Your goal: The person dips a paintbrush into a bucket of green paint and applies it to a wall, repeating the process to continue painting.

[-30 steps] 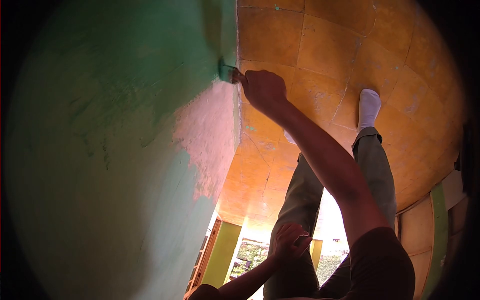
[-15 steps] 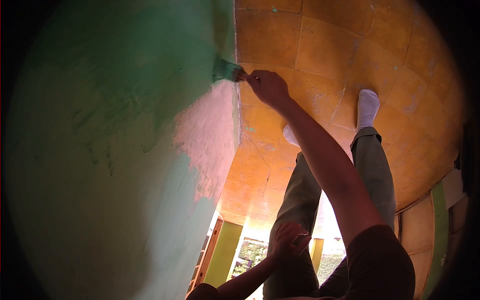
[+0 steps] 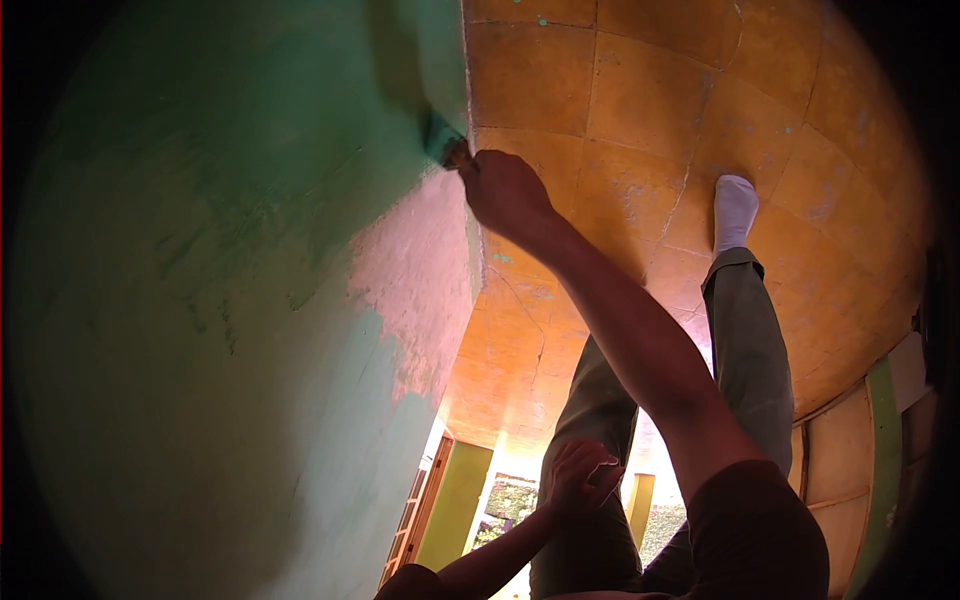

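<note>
My right hand (image 3: 508, 195) is closed around a paintbrush (image 3: 457, 152), at the corner where wall meets floor. Green paint coats the brush's dark bristles, which press on the painted wall (image 3: 250, 180) just above a bare pinkish patch (image 3: 415, 265). That patch has ragged edges and runs along the base of the wall. My left hand (image 3: 580, 475) is in front of my thigh, its fingers loosely curled and apart, with nothing visible in them.
Orange floor tiles (image 3: 640, 90) with cracks and small green paint spots lie beside the wall. My white-socked foot (image 3: 735, 205) stands on them. A brown-framed door or window (image 3: 415, 510) and a yellow-green wall section (image 3: 455, 500) are at the bottom.
My right hand and the paintbrush have shifted slightly left and down, and the brush has tilted against the wall. My other foot is now hidden behind my forearm. My left hand stays put.
</note>
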A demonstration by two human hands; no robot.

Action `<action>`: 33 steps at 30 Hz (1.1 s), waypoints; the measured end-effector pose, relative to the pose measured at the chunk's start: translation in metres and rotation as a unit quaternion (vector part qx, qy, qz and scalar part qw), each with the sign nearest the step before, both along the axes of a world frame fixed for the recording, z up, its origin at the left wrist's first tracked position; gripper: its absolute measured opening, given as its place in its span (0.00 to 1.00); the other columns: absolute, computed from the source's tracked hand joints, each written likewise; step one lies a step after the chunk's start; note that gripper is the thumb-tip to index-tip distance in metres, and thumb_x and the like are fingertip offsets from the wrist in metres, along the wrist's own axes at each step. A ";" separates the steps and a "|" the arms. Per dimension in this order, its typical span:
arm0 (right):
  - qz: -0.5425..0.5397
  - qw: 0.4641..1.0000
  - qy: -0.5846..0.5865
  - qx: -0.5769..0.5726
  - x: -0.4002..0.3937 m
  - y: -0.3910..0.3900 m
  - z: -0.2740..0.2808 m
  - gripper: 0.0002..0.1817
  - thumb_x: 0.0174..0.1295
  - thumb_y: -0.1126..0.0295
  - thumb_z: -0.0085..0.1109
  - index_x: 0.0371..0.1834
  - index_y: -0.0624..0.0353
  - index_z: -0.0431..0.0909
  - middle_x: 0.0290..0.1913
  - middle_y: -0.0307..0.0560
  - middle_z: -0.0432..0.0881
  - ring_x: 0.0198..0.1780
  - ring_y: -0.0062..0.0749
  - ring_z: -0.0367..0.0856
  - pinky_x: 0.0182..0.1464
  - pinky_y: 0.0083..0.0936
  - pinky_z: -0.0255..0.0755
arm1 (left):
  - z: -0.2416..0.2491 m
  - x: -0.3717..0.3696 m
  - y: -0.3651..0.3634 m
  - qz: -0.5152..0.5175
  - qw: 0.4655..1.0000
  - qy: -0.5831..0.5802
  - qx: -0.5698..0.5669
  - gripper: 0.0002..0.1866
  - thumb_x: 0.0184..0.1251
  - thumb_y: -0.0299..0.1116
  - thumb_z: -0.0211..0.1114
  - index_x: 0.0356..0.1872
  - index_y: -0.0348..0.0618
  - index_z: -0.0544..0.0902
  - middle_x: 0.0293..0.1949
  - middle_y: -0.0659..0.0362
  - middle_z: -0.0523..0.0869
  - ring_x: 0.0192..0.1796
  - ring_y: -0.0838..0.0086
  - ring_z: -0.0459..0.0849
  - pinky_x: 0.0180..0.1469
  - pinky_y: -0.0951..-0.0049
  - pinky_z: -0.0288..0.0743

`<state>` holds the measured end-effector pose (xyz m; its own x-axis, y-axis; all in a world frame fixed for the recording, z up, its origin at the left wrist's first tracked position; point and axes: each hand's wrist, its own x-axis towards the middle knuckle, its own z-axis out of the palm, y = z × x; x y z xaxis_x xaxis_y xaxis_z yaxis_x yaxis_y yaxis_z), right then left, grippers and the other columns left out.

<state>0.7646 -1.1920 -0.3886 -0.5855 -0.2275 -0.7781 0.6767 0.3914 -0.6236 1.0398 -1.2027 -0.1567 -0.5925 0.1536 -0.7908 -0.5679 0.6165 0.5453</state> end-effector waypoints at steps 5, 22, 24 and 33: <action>-0.052 0.983 0.088 -0.152 0.009 0.038 0.061 0.18 0.69 0.56 0.54 0.38 0.62 0.83 0.26 0.54 0.82 0.28 0.42 0.81 0.34 0.35 0.72 | 0.000 -0.005 0.001 -0.003 1.000 -0.009 0.000 0.10 0.47 0.31 0.74 0.30 0.42 0.83 0.34 0.53 0.82 0.40 0.57 0.82 0.45 0.61 0.73; 0.142 0.976 0.043 0.157 0.004 0.021 -0.100 0.15 0.67 0.59 0.51 0.37 0.57 0.83 0.34 0.53 0.85 0.36 0.48 0.84 0.39 0.42 0.77 | 0.000 -0.001 0.004 0.010 1.000 0.008 -0.001 0.10 0.50 0.32 0.73 0.30 0.43 0.82 0.34 0.54 0.82 0.40 0.59 0.81 0.43 0.63 0.73; 0.151 0.974 0.115 0.123 -0.001 0.013 -0.080 0.12 0.65 0.66 0.49 0.39 0.57 0.82 0.36 0.53 0.85 0.37 0.49 0.84 0.40 0.43 0.78 | 0.000 0.001 0.004 0.019 1.000 -0.001 0.002 0.10 0.48 0.30 0.74 0.30 0.42 0.82 0.34 0.53 0.83 0.40 0.57 0.82 0.44 0.62 0.74; 0.041 0.947 0.319 -0.007 0.010 0.043 0.051 0.10 0.66 0.61 0.57 0.36 0.54 0.82 0.28 0.44 0.81 0.28 0.39 0.81 0.29 0.34 0.73 | 0.000 0.002 0.007 0.022 1.000 -0.015 0.010 0.10 0.46 0.28 0.75 0.30 0.42 0.82 0.34 0.52 0.83 0.41 0.57 0.82 0.45 0.60 0.74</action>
<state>0.7745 -1.1492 -0.3374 -0.9152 -0.2998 -0.2691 0.1293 0.4141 -0.9010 1.0422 -1.1955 -0.1568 -0.5759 0.1435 -0.8048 -0.6104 0.5794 0.5401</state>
